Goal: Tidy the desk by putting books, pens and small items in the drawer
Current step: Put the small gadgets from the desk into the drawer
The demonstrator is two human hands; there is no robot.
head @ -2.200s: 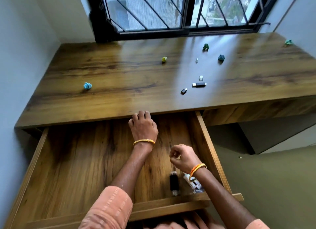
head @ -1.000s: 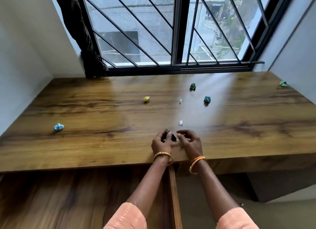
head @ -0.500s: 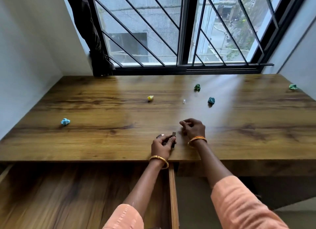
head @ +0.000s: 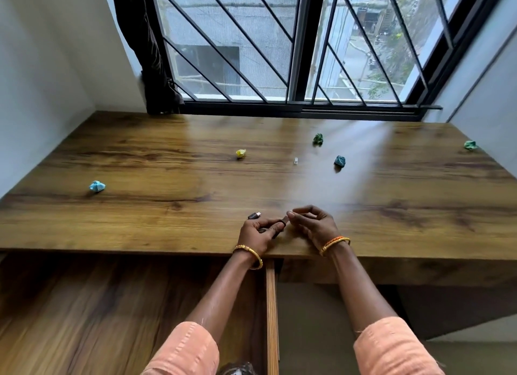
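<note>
Drawer (head: 112, 318) stands pulled out below the desk (head: 167, 212) front edge. Just above that edge, the left hand (head: 258, 234) curls its fingers round 2 small dark gadgets (head: 281, 226), one tip poking out past the knuckles. The right hand (head: 313, 226), beside it, has fingers curled with thumb and forefinger nearly meeting; whether they pinch something cannot be told. On the desk lie 5 crumpled paper balls: light blue (head: 97, 186), yellow (head: 241, 153), green (head: 318, 139), teal (head: 339, 161), and another green (head: 470, 145), plus a tiny clear cap (head: 296, 160).

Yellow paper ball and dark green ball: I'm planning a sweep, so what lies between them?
In the head view, only bare desk lies between the yellow paper ball and the dark green ball.
</note>
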